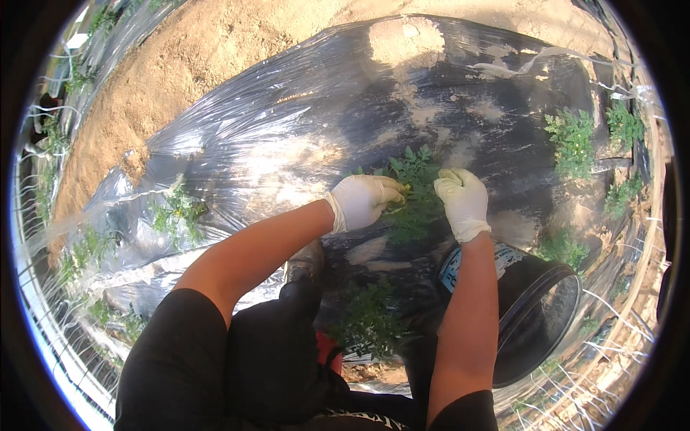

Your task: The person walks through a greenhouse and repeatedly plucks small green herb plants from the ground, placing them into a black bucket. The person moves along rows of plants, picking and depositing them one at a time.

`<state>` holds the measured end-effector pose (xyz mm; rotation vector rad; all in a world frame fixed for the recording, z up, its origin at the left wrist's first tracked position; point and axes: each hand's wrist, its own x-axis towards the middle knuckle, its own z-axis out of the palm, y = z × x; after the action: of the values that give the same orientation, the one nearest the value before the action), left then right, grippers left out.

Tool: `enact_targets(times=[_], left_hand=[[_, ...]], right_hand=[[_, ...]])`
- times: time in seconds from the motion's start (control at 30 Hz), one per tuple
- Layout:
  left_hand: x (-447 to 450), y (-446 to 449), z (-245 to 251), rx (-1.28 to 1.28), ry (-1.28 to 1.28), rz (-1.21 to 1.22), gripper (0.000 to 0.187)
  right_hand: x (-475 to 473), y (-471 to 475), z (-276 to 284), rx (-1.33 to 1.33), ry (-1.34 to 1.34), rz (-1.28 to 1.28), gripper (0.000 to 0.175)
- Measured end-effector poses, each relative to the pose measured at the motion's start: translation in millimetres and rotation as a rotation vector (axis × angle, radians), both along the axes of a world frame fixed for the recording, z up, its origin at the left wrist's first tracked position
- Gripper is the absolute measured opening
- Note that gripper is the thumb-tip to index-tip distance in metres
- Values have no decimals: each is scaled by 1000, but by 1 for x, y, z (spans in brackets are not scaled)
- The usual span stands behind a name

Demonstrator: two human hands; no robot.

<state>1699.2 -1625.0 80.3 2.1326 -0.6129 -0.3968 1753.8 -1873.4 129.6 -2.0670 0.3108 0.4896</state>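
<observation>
A leafy green tomato plant [414, 167] with small yellow flowers grows through black plastic mulch film in front of me. My left hand [364, 200], in a white disposable glove, reaches in from the left with its fingertips pinched on the plant beside a yellow flower. On the plant's right edge is my right hand [464, 200], gloved alike, its fingers curled inward. Whether those fingers grip a leaf or shoot is hidden. Below, between my legs, another tomato plant [372, 318] stands in shade.
A black bucket [531, 318] with a printed label lies tipped beside my right forearm, its mouth facing lower right. Plastic mulch film [345, 102] covers the bed, with bare soil [178, 70] beyond. More plants [571, 141] stand right and left [179, 213]. My shoe [304, 261] rests on the film.
</observation>
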Motion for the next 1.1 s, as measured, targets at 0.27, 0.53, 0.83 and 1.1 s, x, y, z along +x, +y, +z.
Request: enact_targets(times=[0.27,0.53,0.83,1.1], left_hand=[[-5,-48,138,-357,89,341,45],[-67,-102,310,-141,-410,-92,73],[-182,-117,455,-254,-329,15,50],[-235,-186,372,-90,-239,-164,42]], right_hand=[[-91,15,105,879,46,-486,28],[-171,-14,248,986,-183,-419,14],[-242,-148,313,-155,-850,-321,38],[-337,-201,283,-517,97,253,85]])
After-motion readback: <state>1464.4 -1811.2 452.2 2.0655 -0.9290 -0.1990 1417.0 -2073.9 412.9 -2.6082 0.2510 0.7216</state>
